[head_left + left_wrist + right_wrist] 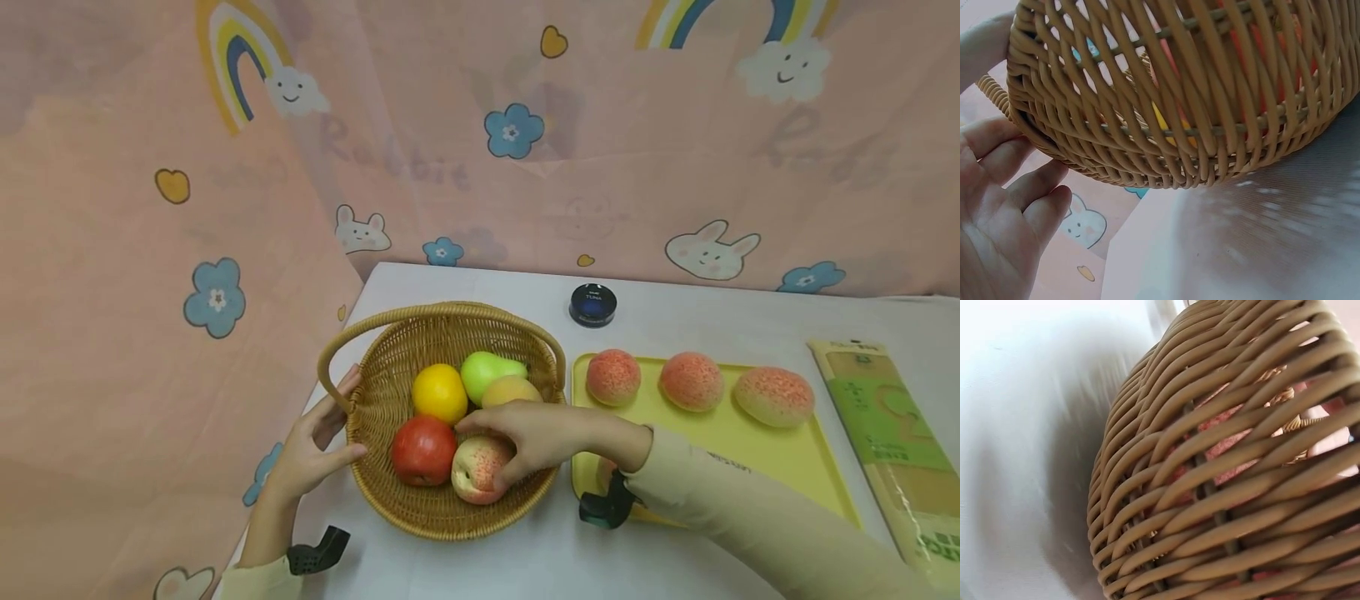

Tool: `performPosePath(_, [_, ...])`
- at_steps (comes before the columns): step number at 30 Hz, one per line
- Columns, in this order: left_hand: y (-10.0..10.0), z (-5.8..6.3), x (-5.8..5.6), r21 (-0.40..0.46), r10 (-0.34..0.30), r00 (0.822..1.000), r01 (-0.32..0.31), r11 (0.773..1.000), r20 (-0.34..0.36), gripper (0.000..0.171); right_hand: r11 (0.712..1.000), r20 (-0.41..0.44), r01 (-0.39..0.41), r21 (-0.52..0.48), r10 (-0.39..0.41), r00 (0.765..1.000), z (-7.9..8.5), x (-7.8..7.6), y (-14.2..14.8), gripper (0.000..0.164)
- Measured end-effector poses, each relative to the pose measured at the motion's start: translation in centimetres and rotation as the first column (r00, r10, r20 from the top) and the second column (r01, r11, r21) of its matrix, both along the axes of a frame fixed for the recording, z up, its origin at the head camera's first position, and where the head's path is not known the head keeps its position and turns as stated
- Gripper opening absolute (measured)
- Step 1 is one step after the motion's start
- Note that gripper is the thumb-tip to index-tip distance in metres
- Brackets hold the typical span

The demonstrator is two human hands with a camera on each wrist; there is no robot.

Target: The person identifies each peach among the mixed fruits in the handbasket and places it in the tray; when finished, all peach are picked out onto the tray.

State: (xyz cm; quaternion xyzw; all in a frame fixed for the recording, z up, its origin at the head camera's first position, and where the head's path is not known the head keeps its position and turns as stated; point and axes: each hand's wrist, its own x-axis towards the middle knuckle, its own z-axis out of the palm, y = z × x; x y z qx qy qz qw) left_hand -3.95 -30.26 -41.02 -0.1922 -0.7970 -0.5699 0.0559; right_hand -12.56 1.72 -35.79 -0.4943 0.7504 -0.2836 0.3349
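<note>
A brown wicker basket (pixel 420 518) with an arched handle (pixel 442 311) stands on the white table. In it lie a red apple (pixel 422 451), an orange (pixel 439 393), a green pear (pixel 487 372), a yellowish round fruit (pixel 512 387) and a pale peach with red speckles (pixel 474 472). My right hand (pixel 532 429) reaches over the basket's right rim and grips this peach, fingers on its far side and thumb on its near right. My left hand (pixel 309 446) holds the basket's left side by the handle's base; its fingers (pixel 1044 187) touch the wicker.
Right of the basket lies a yellow tray (pixel 750 467) with several peaches (pixel 692 382), one partly hidden by my right wrist. A dark round tin (pixel 592 305) stands behind it. A green and tan flat package (pixel 892 450) lies at the far right. Patterned pink cloth hangs behind.
</note>
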Motion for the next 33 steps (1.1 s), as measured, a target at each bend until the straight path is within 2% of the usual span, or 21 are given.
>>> performPosePath(4, [-0.01,-0.08,-0.05,0.003,-0.005,1.000,0.005,1.000,-0.004,0.088,1.000,-0.019,-0.019,0.009,0.019,1.000,-0.05,0.06,0.03,0.063])
performPosePath(12, [0.07,-0.02,-0.01,0.007,-0.010,1.000,0.010,1.000,-0.008,0.088,0.999,0.014,-0.037,-0.001,0.037,0.999,-0.13,0.08,0.21,0.061])
performPosePath(19, [0.21,0.04,0.12,0.012,-0.007,1.000,0.007,1.000,-0.002,0.088,0.995,0.091,-0.072,-0.064,0.077,0.993,-0.11,-0.11,0.13,0.060])
performPosePath(27, [0.09,-0.11,0.18,0.005,-0.003,1.000,0.003,1.000,-0.015,0.088,0.993,0.123,-0.088,-0.075,0.097,0.988,-0.48,-0.29,0.18,0.061])
performPosePath(33, [-0.05,-0.12,0.10,0.002,-0.009,1.000,0.009,1.000,-0.012,0.088,0.987,0.161,-0.128,-0.092,0.142,0.977,-0.50,-0.30,0.04,0.061])
